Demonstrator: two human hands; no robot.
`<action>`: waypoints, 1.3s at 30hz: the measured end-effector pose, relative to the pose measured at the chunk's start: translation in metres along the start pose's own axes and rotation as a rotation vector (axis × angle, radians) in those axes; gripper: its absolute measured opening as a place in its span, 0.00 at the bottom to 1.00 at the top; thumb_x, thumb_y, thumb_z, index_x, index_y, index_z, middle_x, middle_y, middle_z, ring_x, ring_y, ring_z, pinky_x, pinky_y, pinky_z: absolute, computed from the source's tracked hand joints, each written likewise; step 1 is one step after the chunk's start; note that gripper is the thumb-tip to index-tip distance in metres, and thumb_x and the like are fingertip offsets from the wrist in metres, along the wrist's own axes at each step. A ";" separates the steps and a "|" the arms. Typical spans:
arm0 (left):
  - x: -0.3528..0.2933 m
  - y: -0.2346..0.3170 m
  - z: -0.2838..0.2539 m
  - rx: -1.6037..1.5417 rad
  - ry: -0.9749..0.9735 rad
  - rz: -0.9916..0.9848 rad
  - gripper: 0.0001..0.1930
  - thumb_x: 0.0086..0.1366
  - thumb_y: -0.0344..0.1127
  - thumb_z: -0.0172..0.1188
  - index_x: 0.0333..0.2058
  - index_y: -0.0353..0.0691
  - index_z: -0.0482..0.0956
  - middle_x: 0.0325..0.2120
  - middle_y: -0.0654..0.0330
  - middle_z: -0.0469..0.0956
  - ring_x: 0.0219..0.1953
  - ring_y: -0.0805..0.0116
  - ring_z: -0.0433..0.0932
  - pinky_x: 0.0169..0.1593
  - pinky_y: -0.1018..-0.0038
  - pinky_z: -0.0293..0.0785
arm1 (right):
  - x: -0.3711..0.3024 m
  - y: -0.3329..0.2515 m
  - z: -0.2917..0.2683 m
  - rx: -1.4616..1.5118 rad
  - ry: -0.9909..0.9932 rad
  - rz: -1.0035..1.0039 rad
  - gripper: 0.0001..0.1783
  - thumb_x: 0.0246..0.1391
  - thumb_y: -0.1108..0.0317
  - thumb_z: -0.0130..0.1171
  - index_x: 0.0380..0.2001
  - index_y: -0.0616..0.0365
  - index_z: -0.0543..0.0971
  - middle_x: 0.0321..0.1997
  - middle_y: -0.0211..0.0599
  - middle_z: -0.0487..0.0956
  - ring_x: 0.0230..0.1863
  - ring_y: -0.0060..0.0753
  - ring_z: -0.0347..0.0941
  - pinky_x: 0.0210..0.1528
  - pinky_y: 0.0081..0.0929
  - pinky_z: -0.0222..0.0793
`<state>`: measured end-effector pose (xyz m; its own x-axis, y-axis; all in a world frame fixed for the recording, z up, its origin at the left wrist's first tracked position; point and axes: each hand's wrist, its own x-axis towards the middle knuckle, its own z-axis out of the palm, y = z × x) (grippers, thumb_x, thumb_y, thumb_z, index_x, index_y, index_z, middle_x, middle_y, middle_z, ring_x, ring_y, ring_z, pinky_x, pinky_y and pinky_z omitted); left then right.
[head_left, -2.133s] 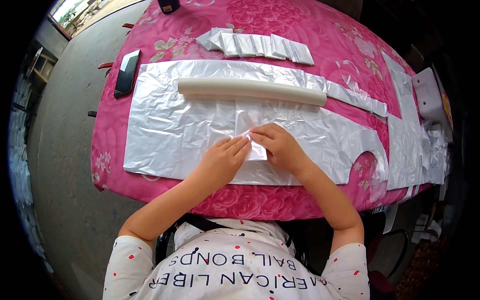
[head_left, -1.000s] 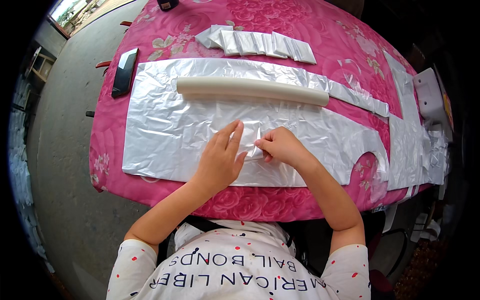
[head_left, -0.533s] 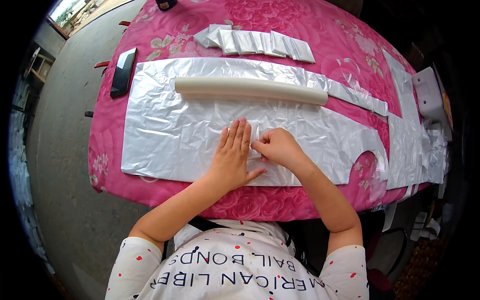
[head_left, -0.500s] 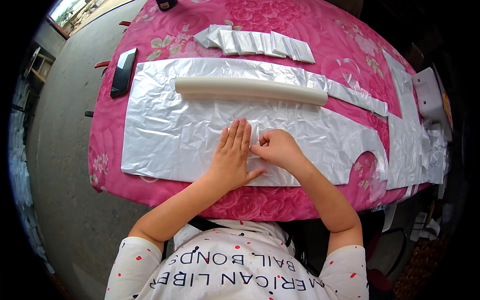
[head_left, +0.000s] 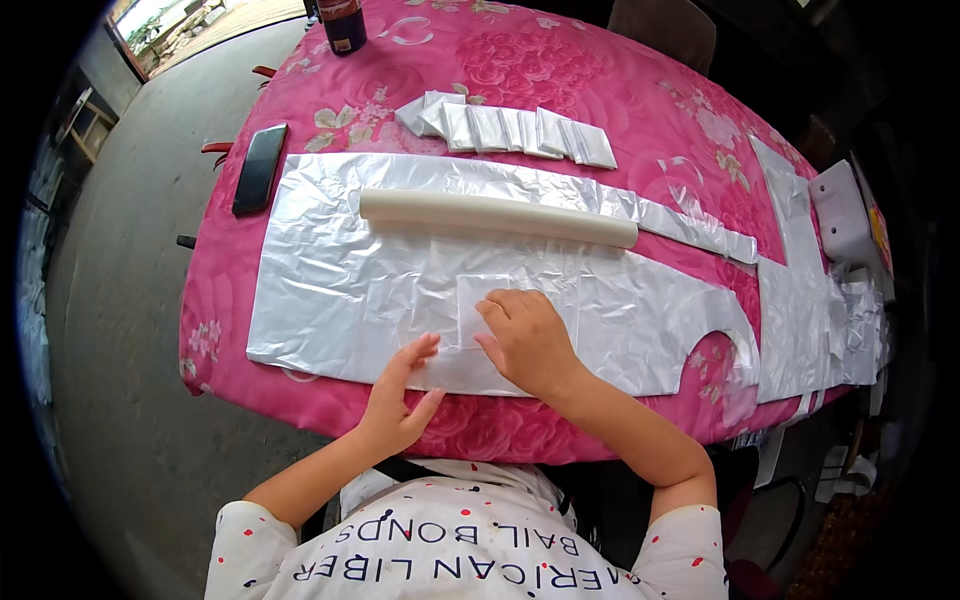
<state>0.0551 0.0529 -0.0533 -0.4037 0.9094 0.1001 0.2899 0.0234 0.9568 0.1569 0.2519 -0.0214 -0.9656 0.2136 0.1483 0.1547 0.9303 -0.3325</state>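
A large sheet of silvery-white thin plastic (head_left: 320, 300) lies flat and creased, with a curved cut-out near its right end. A pale rolling pin or tube (head_left: 500, 216) rests across its far part. On the near middle of the sheet is a small folded plastic square (head_left: 468, 310). My right hand (head_left: 530, 340) bends over this square, fingers and thumb curled onto it; its palm side is hidden. My left hand (head_left: 398, 402) hovers at the sheet's near edge, fingers and thumb apart, holding nothing.
A row of several folded plastic packets (head_left: 520, 130) lies beyond the sheet. A black phone (head_left: 260, 168) sits at the left and a dark bottle (head_left: 343, 28) at the far left. More plastic sheets (head_left: 795, 335) and a white container (head_left: 845, 215) are at the right of the pink floral tablecloth (head_left: 570, 60).
My left hand has lifted off the plastic and drawn back toward me, to the left. My right hand has shifted slightly left and nearer, onto the folded square, now uncovered. The view has tilted up.
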 end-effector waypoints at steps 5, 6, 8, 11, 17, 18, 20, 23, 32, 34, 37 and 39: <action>-0.074 -0.002 -0.028 -0.623 -0.118 -0.635 0.15 0.64 0.27 0.50 0.49 0.32 0.69 0.42 0.52 0.76 0.42 0.69 0.76 0.49 0.73 0.71 | 0.026 0.016 0.045 0.138 0.022 0.064 0.39 0.51 0.52 0.55 0.60 0.63 0.58 0.67 0.53 0.51 0.69 0.49 0.44 0.67 0.46 0.37; -0.087 -0.003 -0.031 -0.592 -0.122 -0.733 0.13 0.64 0.28 0.50 0.47 0.31 0.71 0.42 0.52 0.77 0.42 0.69 0.76 0.49 0.74 0.71 | 0.028 0.005 0.053 0.141 0.030 0.051 0.39 0.51 0.51 0.54 0.61 0.63 0.57 0.67 0.53 0.50 0.69 0.49 0.43 0.67 0.46 0.36; -0.113 -0.005 -0.030 -0.542 -0.053 -0.910 0.13 0.65 0.30 0.50 0.47 0.31 0.71 0.43 0.52 0.76 0.42 0.69 0.76 0.47 0.73 0.72 | 0.023 -0.027 0.072 0.151 0.040 0.031 0.40 0.53 0.49 0.52 0.62 0.63 0.55 0.68 0.54 0.48 0.69 0.50 0.42 0.68 0.46 0.35; -0.127 -0.009 -0.024 -0.776 0.183 -1.040 0.11 0.65 0.29 0.49 0.43 0.30 0.72 0.41 0.52 0.77 0.41 0.69 0.77 0.46 0.74 0.73 | 0.005 -0.083 0.092 0.299 -0.017 -0.056 0.40 0.55 0.49 0.48 0.63 0.62 0.52 0.69 0.53 0.46 0.70 0.48 0.38 0.68 0.44 0.33; -0.129 -0.019 -0.022 -0.745 0.416 -1.028 0.07 0.60 0.23 0.47 0.32 0.31 0.75 0.31 0.54 0.76 0.34 0.64 0.77 0.41 0.68 0.77 | -0.022 -0.149 0.116 0.542 -0.234 -0.255 0.35 0.58 0.57 0.46 0.63 0.63 0.52 0.69 0.51 0.47 0.71 0.47 0.38 0.69 0.43 0.33; -0.127 -0.019 -0.023 -0.700 0.410 -1.051 0.06 0.59 0.23 0.48 0.30 0.31 0.75 0.29 0.55 0.77 0.33 0.65 0.78 0.39 0.69 0.77 | -0.022 -0.146 0.118 0.510 -0.254 -0.272 0.35 0.57 0.58 0.46 0.63 0.63 0.52 0.69 0.51 0.47 0.71 0.47 0.38 0.69 0.43 0.33; -0.126 -0.019 -0.025 -0.610 0.401 -1.092 0.05 0.57 0.24 0.51 0.28 0.31 0.77 0.26 0.57 0.77 0.30 0.67 0.78 0.34 0.70 0.77 | -0.018 -0.139 0.109 0.445 -0.293 -0.309 0.34 0.57 0.61 0.47 0.63 0.64 0.52 0.69 0.51 0.47 0.71 0.46 0.38 0.69 0.44 0.33; -0.122 0.000 -0.036 0.042 0.077 -0.817 0.03 0.53 0.27 0.57 0.25 0.33 0.79 0.18 0.60 0.78 0.23 0.66 0.78 0.28 0.71 0.75 | -0.015 -0.132 0.079 0.491 -0.227 -0.328 0.31 0.54 0.64 0.50 0.59 0.66 0.59 0.65 0.52 0.55 0.70 0.45 0.43 0.68 0.44 0.35; -0.046 0.049 -0.054 0.646 0.155 0.042 0.13 0.43 0.27 0.64 0.32 0.39 0.78 0.33 0.55 0.79 0.33 0.59 0.79 0.37 0.69 0.75 | 0.011 -0.062 0.029 0.504 0.047 -0.395 0.06 0.45 0.70 0.60 0.26 0.56 0.74 0.37 0.33 0.74 0.48 0.38 0.69 0.56 0.40 0.60; -0.039 0.052 -0.056 0.659 0.183 0.076 0.16 0.43 0.26 0.64 0.35 0.38 0.78 0.39 0.53 0.78 0.38 0.57 0.78 0.41 0.68 0.75 | 0.021 -0.030 0.008 0.589 0.101 -0.303 0.07 0.43 0.71 0.63 0.26 0.56 0.75 0.35 0.33 0.75 0.44 0.36 0.70 0.49 0.36 0.65; -0.040 0.050 -0.060 0.612 0.133 0.048 0.17 0.44 0.25 0.64 0.37 0.37 0.77 0.43 0.52 0.76 0.43 0.55 0.76 0.45 0.67 0.73 | 0.039 0.030 -0.025 0.586 0.272 0.035 0.07 0.43 0.69 0.66 0.26 0.57 0.78 0.29 0.33 0.75 0.36 0.33 0.70 0.38 0.28 0.66; -0.045 0.048 -0.057 0.488 0.077 -0.004 0.17 0.44 0.24 0.64 0.37 0.38 0.77 0.43 0.52 0.76 0.43 0.55 0.76 0.46 0.68 0.73 | 0.056 0.082 -0.025 0.699 0.487 0.209 0.09 0.46 0.65 0.65 0.28 0.58 0.80 0.25 0.32 0.76 0.32 0.28 0.70 0.36 0.24 0.65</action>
<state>0.0380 -0.0101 0.0040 -0.4629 0.8762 0.1341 0.6534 0.2350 0.7196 0.1213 0.3477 -0.0168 -0.7107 0.6112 0.3484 0.0014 0.4964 -0.8681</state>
